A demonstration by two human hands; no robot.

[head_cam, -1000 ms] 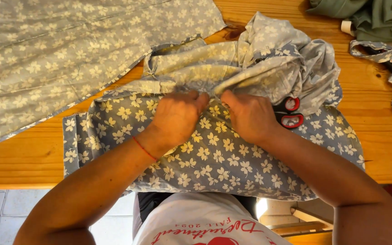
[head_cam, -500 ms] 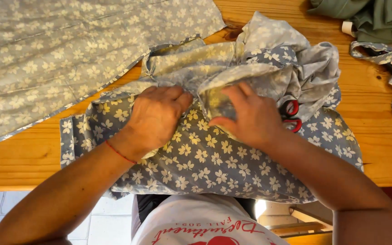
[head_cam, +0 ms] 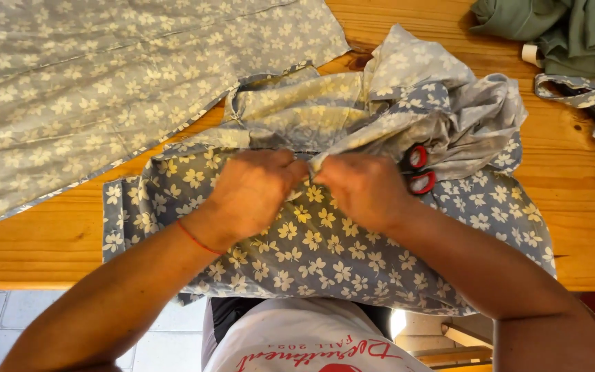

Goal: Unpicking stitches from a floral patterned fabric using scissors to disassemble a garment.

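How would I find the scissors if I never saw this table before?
Start at the wooden table and find the bunched blue flowered fabric at its near edge, where both hands pinch a fold. Just past the right hand, two red scissor handles peek out from under the cloth. They are the only bright red, hard thing among the soft blue and green fabrics.

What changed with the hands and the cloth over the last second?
Half a second ago the hands were spread on the cloth; now the left hand and right hand are drawn together again, pinching the floral cloth at its fold. Scissors, table and the flat piece stayed.
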